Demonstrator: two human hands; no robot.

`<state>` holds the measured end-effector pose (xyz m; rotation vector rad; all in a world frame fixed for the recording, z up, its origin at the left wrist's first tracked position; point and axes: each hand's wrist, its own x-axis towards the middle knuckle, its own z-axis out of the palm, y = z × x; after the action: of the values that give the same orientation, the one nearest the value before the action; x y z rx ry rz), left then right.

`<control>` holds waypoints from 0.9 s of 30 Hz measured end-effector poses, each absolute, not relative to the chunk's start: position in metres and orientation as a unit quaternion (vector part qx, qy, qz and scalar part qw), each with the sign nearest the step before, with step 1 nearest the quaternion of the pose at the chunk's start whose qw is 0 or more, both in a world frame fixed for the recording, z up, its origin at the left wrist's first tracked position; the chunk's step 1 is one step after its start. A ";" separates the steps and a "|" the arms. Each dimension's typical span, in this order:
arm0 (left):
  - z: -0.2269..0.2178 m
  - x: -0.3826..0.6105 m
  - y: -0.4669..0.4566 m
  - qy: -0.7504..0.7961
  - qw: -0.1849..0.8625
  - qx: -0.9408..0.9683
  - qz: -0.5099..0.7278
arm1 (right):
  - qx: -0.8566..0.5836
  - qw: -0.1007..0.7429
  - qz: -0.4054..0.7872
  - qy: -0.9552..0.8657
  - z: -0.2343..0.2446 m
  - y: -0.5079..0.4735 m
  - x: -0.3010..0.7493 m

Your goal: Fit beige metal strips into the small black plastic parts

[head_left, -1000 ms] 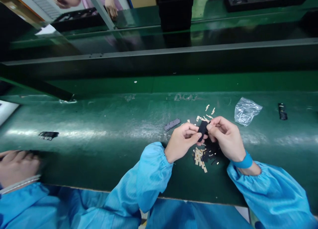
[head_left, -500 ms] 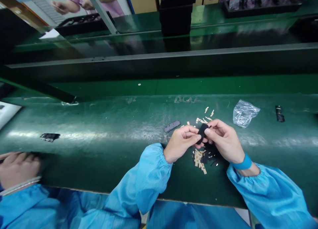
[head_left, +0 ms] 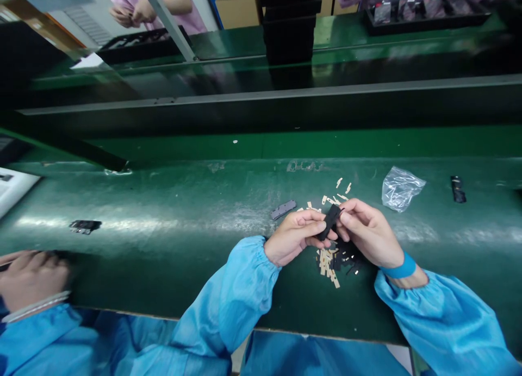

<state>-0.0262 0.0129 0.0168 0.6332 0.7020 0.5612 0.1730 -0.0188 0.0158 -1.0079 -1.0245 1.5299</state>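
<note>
The only view comes from a camera worn on the person's head, so it looks from above the desk (head_left: pixel 171 202), forward and down. It is quite near the person's own hands (head_left: pixel 332 237), which enter at the lower middle of the picture with their blue sleeves (head_left: pixel 228 294). The lens is wide, and the desk edges seem a little bent. At the top, the view reaches across to a far green bench (head_left: pixel 261 50), with a black tray (head_left: pixel 426 20) and a pink-sleeved co-worker (head_left: pixel 150 6).
</note>
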 end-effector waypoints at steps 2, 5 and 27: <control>0.017 -0.026 0.013 0.337 0.850 0.295 0.276 | -0.441 0.497 0.605 -0.439 0.018 -0.019 0.171; 0.017 -0.025 0.014 0.334 0.852 0.296 0.273 | -0.473 0.471 0.594 -0.449 0.022 -0.019 0.167; 0.054 -0.052 0.014 0.428 0.581 0.531 0.445 | -0.563 0.488 0.578 -0.333 0.032 0.029 0.198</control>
<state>-0.0515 0.0139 0.0540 1.2398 0.9996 1.0395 0.1985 0.0294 0.0325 -1.3697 -0.8087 1.4047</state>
